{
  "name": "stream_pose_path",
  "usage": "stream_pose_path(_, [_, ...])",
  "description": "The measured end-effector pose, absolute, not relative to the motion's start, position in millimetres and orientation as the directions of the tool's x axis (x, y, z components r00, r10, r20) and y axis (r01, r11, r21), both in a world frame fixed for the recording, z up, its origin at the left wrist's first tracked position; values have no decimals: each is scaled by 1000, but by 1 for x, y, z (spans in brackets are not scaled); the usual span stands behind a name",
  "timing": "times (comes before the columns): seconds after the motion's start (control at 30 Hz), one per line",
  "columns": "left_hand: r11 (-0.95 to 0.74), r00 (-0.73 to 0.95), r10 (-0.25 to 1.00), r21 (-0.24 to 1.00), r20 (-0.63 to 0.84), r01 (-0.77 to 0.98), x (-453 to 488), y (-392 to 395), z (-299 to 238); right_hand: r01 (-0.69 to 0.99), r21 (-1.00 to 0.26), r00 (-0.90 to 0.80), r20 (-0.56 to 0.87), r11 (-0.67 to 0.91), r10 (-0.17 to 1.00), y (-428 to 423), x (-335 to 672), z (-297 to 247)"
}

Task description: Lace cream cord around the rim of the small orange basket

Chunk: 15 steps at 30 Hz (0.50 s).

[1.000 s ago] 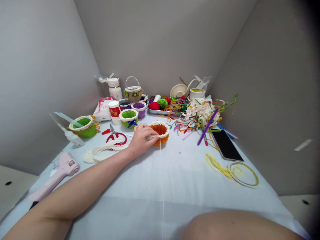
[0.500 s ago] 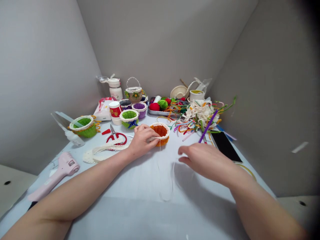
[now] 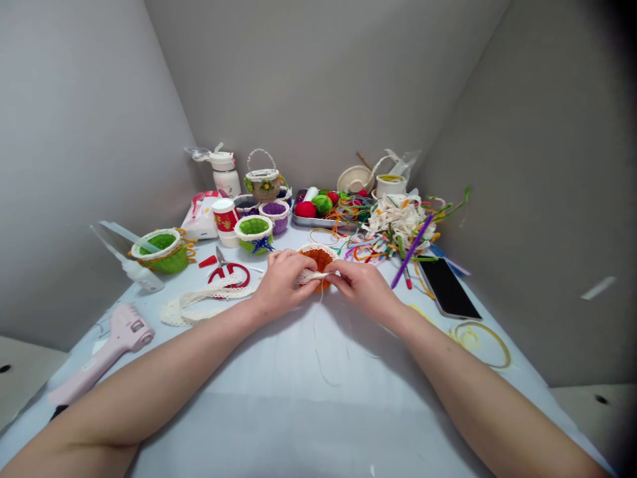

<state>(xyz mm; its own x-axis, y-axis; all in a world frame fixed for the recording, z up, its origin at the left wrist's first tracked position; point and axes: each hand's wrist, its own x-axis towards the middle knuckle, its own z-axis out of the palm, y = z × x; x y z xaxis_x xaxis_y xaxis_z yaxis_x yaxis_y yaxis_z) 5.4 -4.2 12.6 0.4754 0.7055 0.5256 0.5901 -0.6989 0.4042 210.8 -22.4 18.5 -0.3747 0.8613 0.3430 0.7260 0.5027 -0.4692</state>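
A small orange woven basket [image 3: 316,254] with a white lace rim sits mid-table. My left hand [image 3: 282,285] grips its left side, fingers pinched on the lace trim [image 3: 312,277]. My right hand [image 3: 363,287] closes on the basket's right side, fingertips meeting the same lace. The loose tail of lace ribbon [image 3: 199,303] trails off to the left across the table. A thin thread [image 3: 321,362] hangs from the basket toward me.
Red scissors [image 3: 226,273] and a pink glue gun [image 3: 99,355] lie left. Green baskets [image 3: 162,250], a purple one and a tray of yarn balls [image 3: 323,207] stand behind. A heap of pipe cleaners [image 3: 398,229], a phone [image 3: 445,287] and a yellow ring [image 3: 480,342] lie right.
My right hand came in from the lower right and moved to the basket, closing on the lace. My left hand stayed on the basket.
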Motion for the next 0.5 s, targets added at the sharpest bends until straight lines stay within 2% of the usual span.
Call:
stream_pose_path(0.23, [-800, 572, 581, 278, 579, 531, -5, -1, 15, 731, -446, -396, 339, 517, 853, -23, 212, 21])
stream_pose_path(0.5, [-783, 562, 597, 265, 573, 563, -1, 0, 15, 724, -451, -395, 348, 521, 850, -23, 212, 21])
